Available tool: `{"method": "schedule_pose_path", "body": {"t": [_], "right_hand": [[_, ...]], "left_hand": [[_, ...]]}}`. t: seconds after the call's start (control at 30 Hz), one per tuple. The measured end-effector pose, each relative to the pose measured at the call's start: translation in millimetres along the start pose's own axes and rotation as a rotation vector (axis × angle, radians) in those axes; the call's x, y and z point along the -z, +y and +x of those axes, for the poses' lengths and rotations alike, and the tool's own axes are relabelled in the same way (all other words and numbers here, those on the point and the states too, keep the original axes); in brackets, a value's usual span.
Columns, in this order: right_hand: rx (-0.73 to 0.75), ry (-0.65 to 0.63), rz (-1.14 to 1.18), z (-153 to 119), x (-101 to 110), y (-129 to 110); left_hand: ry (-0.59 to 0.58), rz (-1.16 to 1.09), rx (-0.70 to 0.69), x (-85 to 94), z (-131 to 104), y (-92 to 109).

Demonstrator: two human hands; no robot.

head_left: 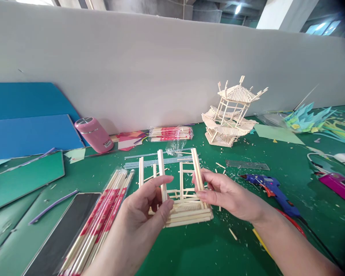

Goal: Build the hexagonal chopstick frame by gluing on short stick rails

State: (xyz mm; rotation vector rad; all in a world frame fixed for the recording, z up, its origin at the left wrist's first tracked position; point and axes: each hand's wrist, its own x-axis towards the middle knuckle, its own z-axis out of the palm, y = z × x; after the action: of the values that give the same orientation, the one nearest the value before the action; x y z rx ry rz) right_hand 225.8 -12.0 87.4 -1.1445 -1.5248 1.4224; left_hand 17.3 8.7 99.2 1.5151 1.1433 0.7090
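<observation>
A small frame built of wooden chopsticks (189,216) stands in front of me, with a layered base and several upright posts. My left hand (149,207) has its thumb and forefinger around the front left post (161,165). On the other side, my right hand (218,188) pinches the front right post (196,165), which leans slightly left at its top. Parts of the base and the rear posts are hidden behind my fingers. Right of the frame lies a blue hot glue gun (273,188), its nozzle towards my right hand.
A finished-looking chopstick pavilion (232,115) stands at the back. Bagged chopsticks (103,214) lie at left beside a black phone (66,230); another pack (171,133) is behind. Also around are a pink canister (94,136), clear ruler (247,165), glue sticks (161,162) and wood scraps.
</observation>
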Motion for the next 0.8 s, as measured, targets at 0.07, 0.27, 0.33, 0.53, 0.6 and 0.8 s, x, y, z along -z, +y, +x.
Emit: {"method": "schedule_pose_path", "body": {"t": [0.07, 0.27, 0.33, 0.53, 0.6, 0.8], "right_hand": [[-0.001, 0.006, -0.013, 0.1, 0.3, -0.7], [0.001, 0.012, -0.049, 0.7, -0.4, -2.7], [-0.001, 0.017, -0.067, 0.3, -1.4, -3.3], [0.004, 0.025, -0.11, -0.5, -2.8, -4.1], [0.001, 0.023, -0.113, -0.3, -2.4, -4.1], [0.002, 0.029, -0.103, -0.1, -3.0, -2.8]], "left_hand": [[0.013, -0.009, 0.002, -0.2, -0.2, 0.5], [0.004, -0.02, -0.001, 0.0, 0.1, 0.7], [-0.003, -0.021, 0.003, 0.1, 0.4, 1.4], [-0.012, -0.036, 0.011, 0.4, 1.8, 2.1], [-0.013, -0.045, 0.016, 0.5, 2.2, 1.5], [-0.027, -0.066, 0.018, 0.3, 2.2, -0.1]]}}
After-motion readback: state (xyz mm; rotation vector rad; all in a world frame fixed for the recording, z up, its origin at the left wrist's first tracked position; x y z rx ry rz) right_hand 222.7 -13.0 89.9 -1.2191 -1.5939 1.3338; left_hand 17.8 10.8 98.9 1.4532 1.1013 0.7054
